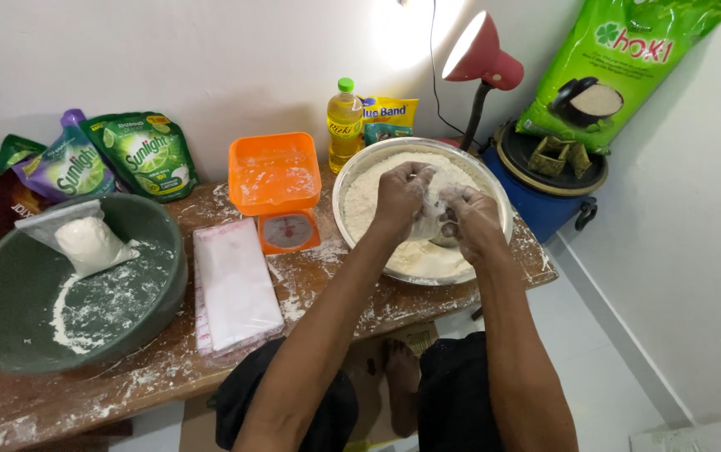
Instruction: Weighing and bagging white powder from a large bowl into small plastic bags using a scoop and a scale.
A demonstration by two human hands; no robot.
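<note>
From the head camera, a low brown wooden surface (151, 372) dusted with white flour stands against a white wall, and a pale tiled floor shows at 4 o'clock.

At 1 o'clock on the surface sits a round shiny metal bowl of white flour (360, 180). Both hands are over its middle. The left hand (400, 197) and the right hand (471, 219) are floury, and their fingers curl around a small clear plastic bag (432, 216) held between them. I cannot tell which way the bag points or where its long side runs, because the hands cover most of it.

At 12 o'clock stands an orange plastic kitchen scale with a square tray (277, 180). Below it lies a flat stack of clear plastic bags (235, 289), its long side running from far to near. At 9 o'clock is a big round dark green plastic basin (9, 310) with one filled clear bag of flour (84, 241) inside.

Along the wall at 10 o'clock lean green and purple soft pouches (138, 151). At 12 o'clock stand a yellow oil bottle with a green cap (344, 121) and a yellow packet (390, 113). At 1 o'clock is a red desk lamp (482, 54). At 2 o'clock a tall green sack (620, 59) leans on a blue drum (549, 201).
</note>
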